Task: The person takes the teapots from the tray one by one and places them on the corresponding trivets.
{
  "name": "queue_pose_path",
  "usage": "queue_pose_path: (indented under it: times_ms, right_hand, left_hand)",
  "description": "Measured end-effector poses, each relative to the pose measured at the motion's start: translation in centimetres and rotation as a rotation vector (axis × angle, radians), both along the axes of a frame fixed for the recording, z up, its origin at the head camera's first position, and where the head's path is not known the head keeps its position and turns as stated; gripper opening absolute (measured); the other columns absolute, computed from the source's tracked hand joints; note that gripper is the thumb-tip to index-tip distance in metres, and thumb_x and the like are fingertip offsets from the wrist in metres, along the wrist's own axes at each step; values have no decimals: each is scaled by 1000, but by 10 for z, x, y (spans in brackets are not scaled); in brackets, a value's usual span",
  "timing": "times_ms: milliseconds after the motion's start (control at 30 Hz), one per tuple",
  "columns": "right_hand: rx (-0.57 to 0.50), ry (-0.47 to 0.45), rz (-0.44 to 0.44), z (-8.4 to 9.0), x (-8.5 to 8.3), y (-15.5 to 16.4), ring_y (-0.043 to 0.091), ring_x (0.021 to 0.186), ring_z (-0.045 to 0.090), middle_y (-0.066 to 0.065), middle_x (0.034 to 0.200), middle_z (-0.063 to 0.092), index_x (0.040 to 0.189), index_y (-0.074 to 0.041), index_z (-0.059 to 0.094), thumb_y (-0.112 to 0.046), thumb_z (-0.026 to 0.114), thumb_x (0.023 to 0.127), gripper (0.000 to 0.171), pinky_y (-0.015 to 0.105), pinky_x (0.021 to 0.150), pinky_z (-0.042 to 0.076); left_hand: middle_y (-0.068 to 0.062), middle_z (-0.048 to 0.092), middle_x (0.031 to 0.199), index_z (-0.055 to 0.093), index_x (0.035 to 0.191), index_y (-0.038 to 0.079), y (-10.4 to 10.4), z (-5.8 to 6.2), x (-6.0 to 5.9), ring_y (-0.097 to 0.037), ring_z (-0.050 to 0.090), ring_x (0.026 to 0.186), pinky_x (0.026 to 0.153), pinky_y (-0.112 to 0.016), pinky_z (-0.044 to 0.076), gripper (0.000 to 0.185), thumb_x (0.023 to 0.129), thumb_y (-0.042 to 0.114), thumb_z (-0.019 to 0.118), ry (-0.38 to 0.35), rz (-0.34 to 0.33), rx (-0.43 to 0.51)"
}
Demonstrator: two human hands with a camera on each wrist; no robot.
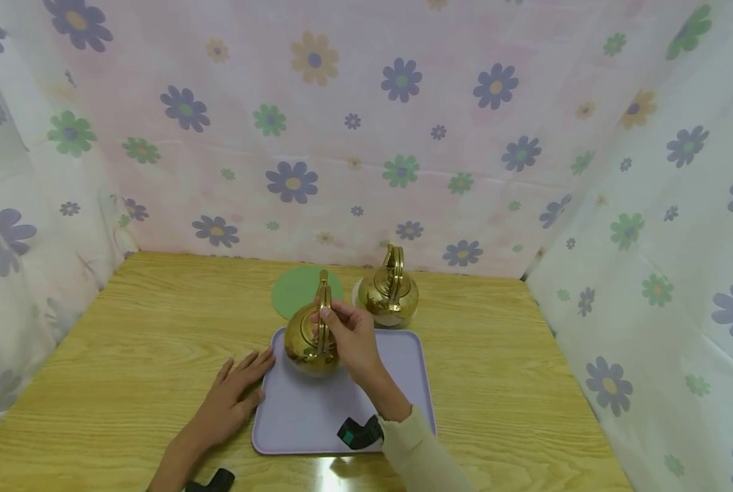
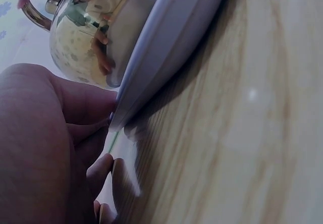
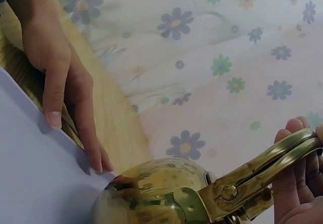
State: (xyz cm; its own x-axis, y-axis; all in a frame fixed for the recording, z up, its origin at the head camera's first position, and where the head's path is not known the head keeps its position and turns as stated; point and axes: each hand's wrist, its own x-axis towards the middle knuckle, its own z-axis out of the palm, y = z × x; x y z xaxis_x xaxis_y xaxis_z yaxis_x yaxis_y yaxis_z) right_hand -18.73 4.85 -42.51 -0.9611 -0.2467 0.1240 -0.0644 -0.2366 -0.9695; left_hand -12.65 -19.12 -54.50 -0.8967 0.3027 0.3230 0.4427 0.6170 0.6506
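Observation:
A shiny gold teapot with a tall hoop handle is at the far left part of the lilac tray. My right hand grips its handle, with fingers curled around the metal in the right wrist view. Whether the teapot's base touches the tray I cannot tell. My left hand lies on the table with fairly straight fingers, touching the tray's left edge. A second gold teapot stands behind the tray, to the right of the first one.
A round green mat lies behind the held teapot, partly covered by it. Under the second teapot a pale round mat peeks out. The wooden table is bordered by flowered curtains at the back and sides.

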Motion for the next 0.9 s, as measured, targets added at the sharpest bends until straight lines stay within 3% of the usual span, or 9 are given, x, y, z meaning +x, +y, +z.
queue_pose_path:
  times_ms: [200,633,900]
  right_hand:
    - [0,11,-12,1,-3,-1,8,73,67,-2,87,70,130,16,59,-6,55,104,34,24,75,59]
    - [6,44,-58,0,-15,-4,8,70,67,3,87,70,126,11,64,-7,55,104,30,24,69,59]
    - [11,45,-63,1,-23,-6,9,70,68,17,92,71,125,12,65,-7,56,104,30,24,72,59]
  left_hand:
    - [-13,49,155,56,146,7,-1,-1,0,-45,38,143,125,-46,4,52,96,15,65,9,7,-6]
    - [-13,47,157,54,147,6,-1,0,-1,-48,36,144,125,-50,2,53,96,13,64,-26,-1,-4]
    - [-13,46,157,54,148,7,0,1,-1,-48,35,144,124,-55,4,53,96,14,63,-32,-1,-1]
